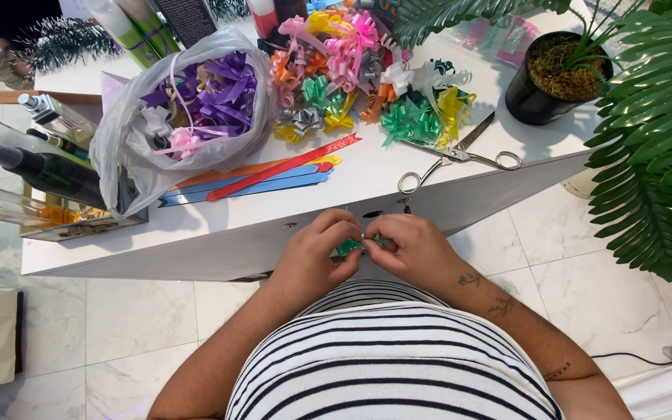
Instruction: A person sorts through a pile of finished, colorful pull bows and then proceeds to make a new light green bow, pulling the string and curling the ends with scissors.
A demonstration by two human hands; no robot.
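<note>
Striped fabric of a shirt (390,358) fills the lower middle of the view, and just beyond it the two hands are brought together in front of the table edge (219,253). A small piece of green ribbon (349,246) is pinched between them: the left hand (311,260) is closed on it from the left, fingers curled and pressed together, and the right hand (414,249) is closed on it from the right, its fingertips met over the ribbon's right end. The ribbon is seen to run roughly left to right across the gap between the two grips, so its long axis lies along the line joining the hands. Most of the visible green sits on the left hand's side; whether it is folded or looped cannot be told, since the fingers hide much of it.

Beyond the grip and slightly to the right, scissors (460,155) are laid on the table, well apart from both hands and nearer the right one. Farther beyond, a heap of coloured ribbon bows (351,85) is spread. Beyond and to the left, flat ribbon strips (266,177) and a plastic bag of purple bows (188,109) are placed.
</note>
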